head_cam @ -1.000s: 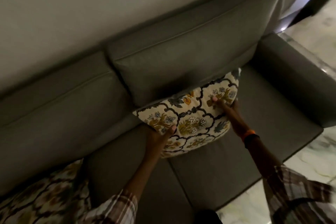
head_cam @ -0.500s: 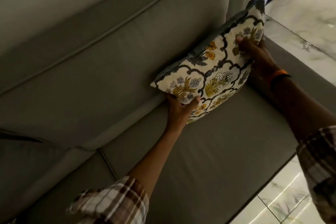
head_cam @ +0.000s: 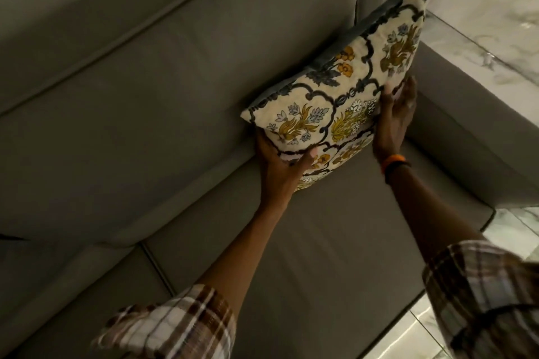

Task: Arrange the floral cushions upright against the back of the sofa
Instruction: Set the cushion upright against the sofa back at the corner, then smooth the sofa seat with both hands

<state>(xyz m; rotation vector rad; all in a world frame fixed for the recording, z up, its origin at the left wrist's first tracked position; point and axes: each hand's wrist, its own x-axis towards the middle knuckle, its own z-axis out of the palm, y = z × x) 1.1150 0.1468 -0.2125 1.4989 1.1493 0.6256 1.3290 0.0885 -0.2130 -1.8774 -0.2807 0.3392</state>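
Grey sofa (head_cam: 151, 114), marble floor (head_cam: 495, 0) beyond armrest. One floral cushion (head_cam: 335, 114), upright against backrest at armrest-end corner. Left hand (head_cam: 280, 163) gripping lower corner; right hand (head_cam: 393, 122) flat, fingers extended, against cushion edge.

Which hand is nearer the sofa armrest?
Right. The right hand lies flat on the floral cushion beside the armrest; the left hand grips the cushion's far corner.
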